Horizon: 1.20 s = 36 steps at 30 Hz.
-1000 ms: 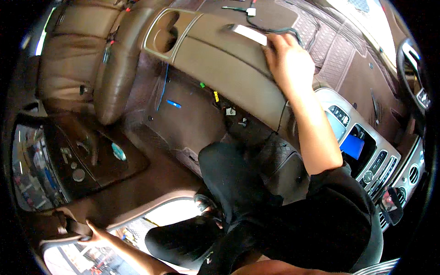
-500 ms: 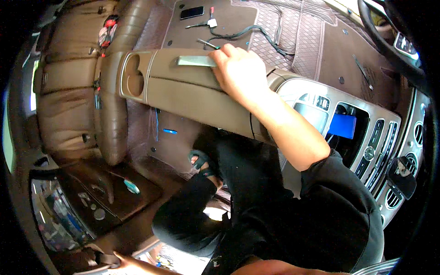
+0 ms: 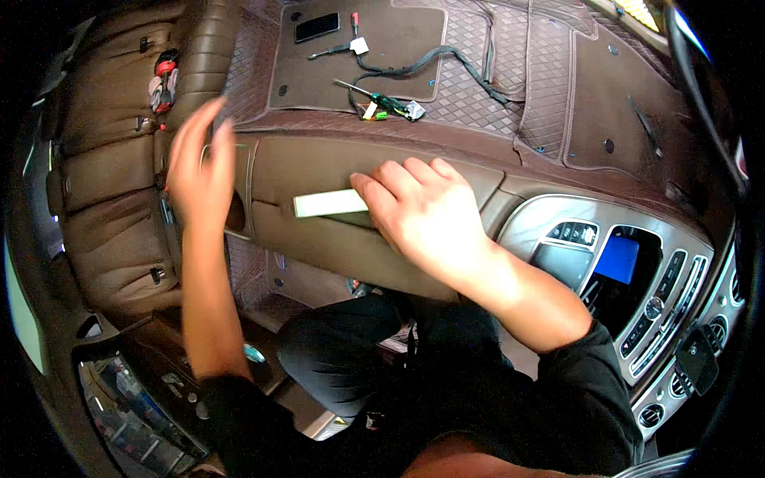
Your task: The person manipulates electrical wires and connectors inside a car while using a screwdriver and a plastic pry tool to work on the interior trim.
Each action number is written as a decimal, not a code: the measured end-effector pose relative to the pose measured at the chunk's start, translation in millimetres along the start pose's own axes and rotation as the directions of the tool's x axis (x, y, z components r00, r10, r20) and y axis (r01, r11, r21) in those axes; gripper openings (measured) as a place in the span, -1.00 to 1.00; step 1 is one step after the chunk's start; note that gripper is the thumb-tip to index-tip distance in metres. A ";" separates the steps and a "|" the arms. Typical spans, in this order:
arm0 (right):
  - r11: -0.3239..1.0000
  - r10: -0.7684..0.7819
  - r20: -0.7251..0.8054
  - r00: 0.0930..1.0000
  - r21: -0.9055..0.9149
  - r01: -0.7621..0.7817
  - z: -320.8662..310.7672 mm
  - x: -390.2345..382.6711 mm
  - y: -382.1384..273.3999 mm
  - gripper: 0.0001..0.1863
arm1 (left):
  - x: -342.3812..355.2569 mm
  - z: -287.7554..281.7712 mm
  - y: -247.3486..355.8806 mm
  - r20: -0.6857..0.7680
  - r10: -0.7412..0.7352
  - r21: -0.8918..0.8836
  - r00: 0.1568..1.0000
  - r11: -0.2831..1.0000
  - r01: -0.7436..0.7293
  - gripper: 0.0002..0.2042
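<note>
one left hand (image 3: 201, 179), now off the door (image 3: 155, 350), is blurring near the cup holder (image 3: 237, 213), its grip impossible to tell, apparently bringing both hands to the console (image 3: 319, 247), while the right hand (image 3: 426, 215) is narrowly pinching a pale strip (image 3: 328, 203) above it.

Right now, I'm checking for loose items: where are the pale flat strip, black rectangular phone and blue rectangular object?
Pale flat strip (image 3: 329, 204): head view, middle of its uncovered length.
Black rectangular phone (image 3: 317, 28): head view, middle of its upper face.
Blue rectangular object (image 3: 618, 260): head view, middle of its visible face.
</note>
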State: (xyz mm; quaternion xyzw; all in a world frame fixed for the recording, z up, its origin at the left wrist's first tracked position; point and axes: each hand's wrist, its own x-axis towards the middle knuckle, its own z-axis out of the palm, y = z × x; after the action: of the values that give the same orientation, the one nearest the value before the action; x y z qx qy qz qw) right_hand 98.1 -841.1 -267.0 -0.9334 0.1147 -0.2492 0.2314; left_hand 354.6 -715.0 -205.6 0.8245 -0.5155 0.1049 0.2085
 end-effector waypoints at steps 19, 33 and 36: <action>0.959 0.128 0.097 0.987 0.243 -0.148 -3.5 -2.9 1.1 -0.62 | 26.2 376.5 -92.5 0.995 -0.039 -0.030 -0.093 0.766 -0.642 -0.64; 0.956 0.139 0.072 0.988 0.251 -0.152 -1.1 -7.1 0.1 -0.75 | 4.2 364.8 -65.8 0.992 0.002 0.073 0.125 0.802 -0.593 -0.68; 0.958 0.142 0.080 0.987 0.242 -0.157 -0.4 -7.9 2.6 -0.73 | 12.8 359.4 -41.5 0.947 0.223 -0.035 0.230 0.786 -0.618 -0.70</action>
State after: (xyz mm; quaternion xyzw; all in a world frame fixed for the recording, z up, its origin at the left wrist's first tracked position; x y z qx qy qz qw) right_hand 90.9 -840.9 -271.3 -0.8932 0.1458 -0.2143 0.3675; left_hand 382.4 -871.9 -530.6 0.5834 -0.7180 -0.2295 -0.3024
